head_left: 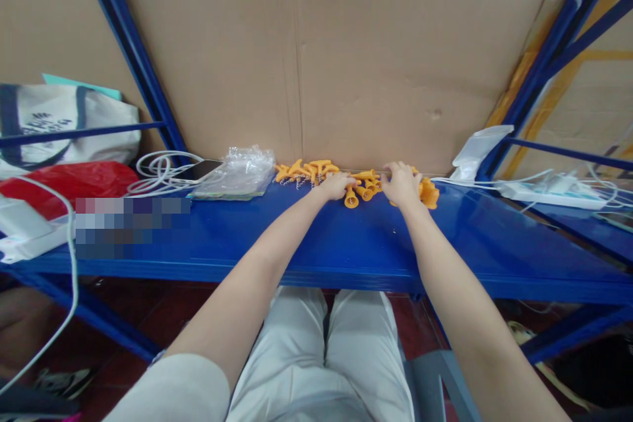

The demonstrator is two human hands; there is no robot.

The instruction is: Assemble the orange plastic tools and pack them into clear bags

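Bell-shaped yellow-orange plastic pieces, at least 3, on blue metal desk between left hand and right hand. Nearest 1: round mouth toward near side, long axis running back. Both hands curved at the pieces; grip hidden, cannot tell. Further left: T-shaped yellow-orange handles with metal spirals, overlapping, count unclear.

Smooth plastic cones — glossy painted-metal shelf, crinkly plastic bag, matt cardboard panel.

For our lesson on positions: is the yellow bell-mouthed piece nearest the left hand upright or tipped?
Tipped: the yellow piece by the left hand has its round mouth facing the camera.
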